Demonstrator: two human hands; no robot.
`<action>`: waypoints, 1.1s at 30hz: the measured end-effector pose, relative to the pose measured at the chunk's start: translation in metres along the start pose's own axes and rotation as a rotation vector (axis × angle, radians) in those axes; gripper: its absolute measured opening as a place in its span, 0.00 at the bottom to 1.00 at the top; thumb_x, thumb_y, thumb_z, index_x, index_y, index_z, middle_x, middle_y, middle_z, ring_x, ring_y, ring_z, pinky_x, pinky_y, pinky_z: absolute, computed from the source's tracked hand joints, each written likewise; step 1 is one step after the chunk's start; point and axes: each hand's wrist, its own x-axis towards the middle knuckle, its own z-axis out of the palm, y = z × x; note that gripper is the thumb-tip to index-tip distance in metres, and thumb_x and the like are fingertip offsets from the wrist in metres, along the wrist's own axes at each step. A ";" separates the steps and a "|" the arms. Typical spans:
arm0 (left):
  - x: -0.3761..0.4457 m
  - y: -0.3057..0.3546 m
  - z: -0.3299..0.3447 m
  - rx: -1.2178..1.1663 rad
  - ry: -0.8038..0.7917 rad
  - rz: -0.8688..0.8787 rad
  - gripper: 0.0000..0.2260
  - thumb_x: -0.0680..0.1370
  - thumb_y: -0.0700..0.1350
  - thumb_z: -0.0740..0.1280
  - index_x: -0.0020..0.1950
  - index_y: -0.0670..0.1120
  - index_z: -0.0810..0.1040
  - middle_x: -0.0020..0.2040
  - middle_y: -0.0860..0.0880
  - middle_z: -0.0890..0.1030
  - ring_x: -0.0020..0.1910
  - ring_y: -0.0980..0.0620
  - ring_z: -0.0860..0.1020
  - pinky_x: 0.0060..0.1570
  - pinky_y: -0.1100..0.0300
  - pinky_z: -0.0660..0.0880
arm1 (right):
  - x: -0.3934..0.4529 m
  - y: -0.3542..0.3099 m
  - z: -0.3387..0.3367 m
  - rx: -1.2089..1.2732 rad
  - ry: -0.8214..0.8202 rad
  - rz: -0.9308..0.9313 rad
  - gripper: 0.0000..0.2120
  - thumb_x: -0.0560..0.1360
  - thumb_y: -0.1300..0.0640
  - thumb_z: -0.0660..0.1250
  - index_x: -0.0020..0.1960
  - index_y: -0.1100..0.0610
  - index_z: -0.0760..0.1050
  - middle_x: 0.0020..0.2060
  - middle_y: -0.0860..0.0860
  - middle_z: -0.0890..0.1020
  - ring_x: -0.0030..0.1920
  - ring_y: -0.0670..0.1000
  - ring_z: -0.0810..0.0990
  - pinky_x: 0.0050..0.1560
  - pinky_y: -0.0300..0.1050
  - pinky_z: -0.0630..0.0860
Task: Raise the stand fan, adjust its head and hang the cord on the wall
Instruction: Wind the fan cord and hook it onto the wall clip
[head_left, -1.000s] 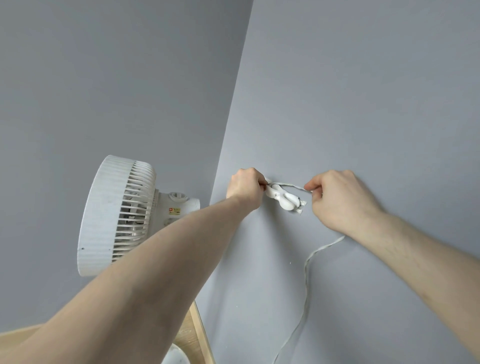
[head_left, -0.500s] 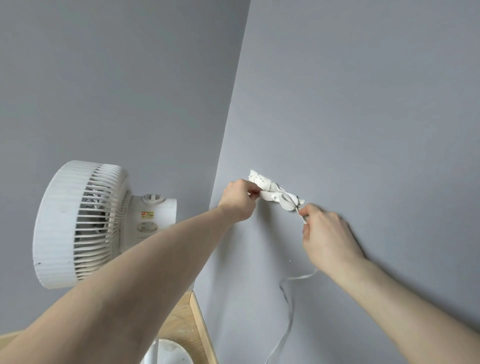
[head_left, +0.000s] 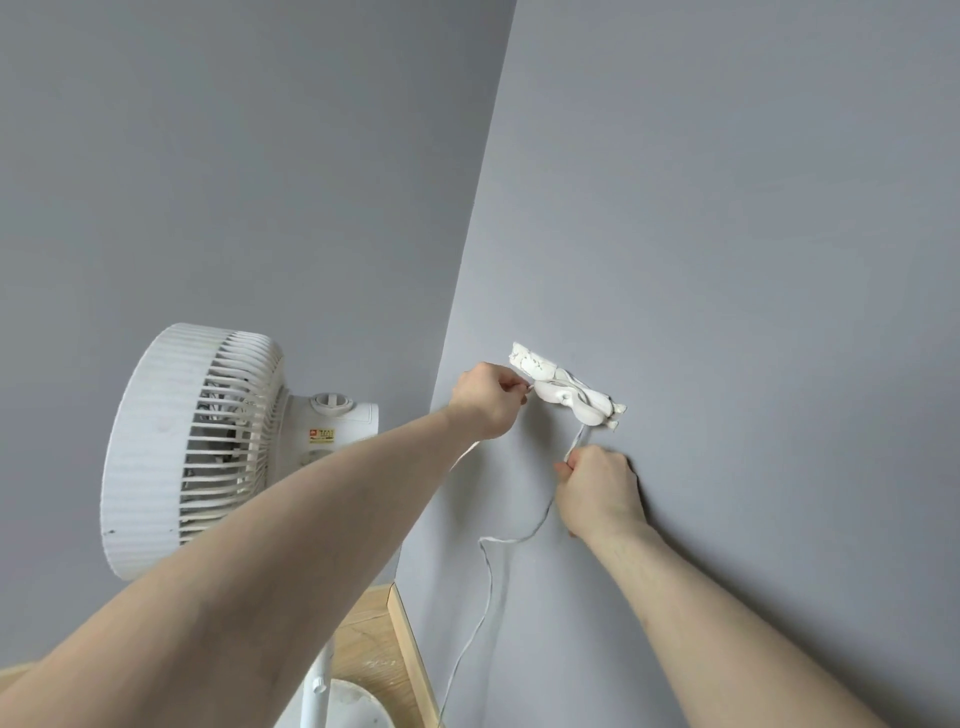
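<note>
A person is reaching both bare arms up to a white hook (head_left: 569, 397) fixed on a grey wall (head_left: 727, 260). The thin white cord (head_left: 488, 582) is passing across the hook.

The left hand (head_left: 485, 400) is sitting just left of the hook, its fingers curled and pinching the cord end there. The right hand (head_left: 600, 491) is now sitting directly below the hook, resting against the wall, its fingers closed around the cord, which is running up taut from the fist to the hook. A second ago this hand was level with the hook on its right side; it has since dropped down, drawing the cord over the hook's right end. Below the right hand the cord is now sagging in a loose bend and trailing down the wall out of view.

The stand fan (head_left: 192, 447) is standing well to the left of the hook, in the room corner, its round grille upright on its raised pole (head_left: 317, 680), with its base on a wooden floor (head_left: 374, 639).

Judging from this, the raising and head adjustment look finished, and the cord hanging is nearly done. What seems to remain is snugging the cord so it stays seated when both hands are letting go; whether it is fully caught on the hook cannot be told.
</note>
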 end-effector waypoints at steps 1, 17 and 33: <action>0.000 -0.002 -0.003 -0.015 -0.018 -0.033 0.11 0.83 0.45 0.61 0.53 0.48 0.84 0.48 0.52 0.86 0.49 0.49 0.84 0.43 0.61 0.77 | 0.004 -0.002 0.004 0.092 -0.012 0.042 0.13 0.80 0.58 0.61 0.42 0.62 0.80 0.42 0.58 0.84 0.34 0.59 0.85 0.37 0.47 0.83; -0.005 -0.052 0.014 -0.169 -0.342 -0.290 0.14 0.84 0.45 0.55 0.67 0.46 0.73 0.48 0.50 0.86 0.39 0.52 0.83 0.39 0.60 0.76 | 0.047 -0.050 0.017 1.131 -0.168 0.487 0.11 0.81 0.64 0.60 0.48 0.52 0.77 0.41 0.48 0.79 0.29 0.45 0.71 0.19 0.34 0.60; 0.004 -0.062 0.025 -0.392 -0.310 -0.265 0.13 0.81 0.37 0.60 0.60 0.46 0.81 0.51 0.49 0.85 0.50 0.45 0.82 0.45 0.56 0.78 | 0.017 -0.035 -0.003 0.841 -0.352 0.324 0.21 0.80 0.65 0.59 0.72 0.57 0.69 0.41 0.48 0.79 0.39 0.50 0.80 0.29 0.39 0.71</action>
